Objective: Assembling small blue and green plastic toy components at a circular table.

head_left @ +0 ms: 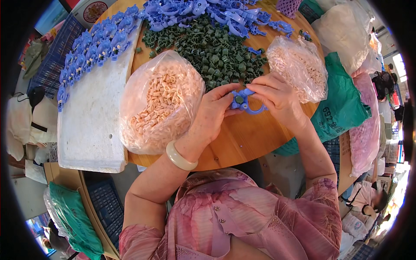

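Note:
Over the near part of the round wooden table, both hands are closed on one small blue plastic part point(255, 111). It has a ring-shaped loop on its right side, and a dark green piece point(239, 100) sits in its left portion. My left hand point(211, 112) grips the part's left end between thumb and fingers. With thumb and fingertips pinched together, my right hand point(279, 97) holds its upper right edge; whether anything smaller is between those fingertips is hidden. Just beyond the hands lies a heap of dark green plastic pieces point(216, 56).
A clear bag point(162, 102) of pale peach pieces stands beside my left forearm; another bag point(297, 65) lies at right. Blue parts in rows point(97, 47) cover the far end of a white board point(93, 125). More blue parts point(195, 11) are piled at the back. A green sack point(342, 104) leans at the table's right edge.

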Available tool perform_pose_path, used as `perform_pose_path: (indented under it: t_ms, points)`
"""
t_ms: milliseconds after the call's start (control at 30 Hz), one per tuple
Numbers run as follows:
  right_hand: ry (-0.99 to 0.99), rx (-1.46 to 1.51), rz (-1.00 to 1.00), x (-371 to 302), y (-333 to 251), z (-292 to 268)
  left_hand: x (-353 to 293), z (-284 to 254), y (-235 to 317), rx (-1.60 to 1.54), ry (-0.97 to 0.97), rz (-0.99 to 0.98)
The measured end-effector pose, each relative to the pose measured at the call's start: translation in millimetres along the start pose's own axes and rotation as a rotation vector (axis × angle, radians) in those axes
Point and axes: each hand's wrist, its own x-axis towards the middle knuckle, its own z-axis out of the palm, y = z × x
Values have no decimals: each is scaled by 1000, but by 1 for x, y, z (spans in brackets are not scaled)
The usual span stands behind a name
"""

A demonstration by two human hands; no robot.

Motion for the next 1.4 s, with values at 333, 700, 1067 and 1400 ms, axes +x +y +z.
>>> perform_pose_path:
  t_ms: [333, 700, 1067, 1400]
  points:
    - [-20, -15, -47, 0, 1, 5, -1, 4, 3, 114, 38, 58]
    - [-168, 355, 238, 26, 14, -11, -4, 5, 7, 97, 60, 87]
    - [-323, -328, 290, 73, 134, 28, 3, 2, 8, 43, 83, 44]
    - [-62, 690, 806, 9, 48, -18, 3, -6, 8, -48, 48, 40]
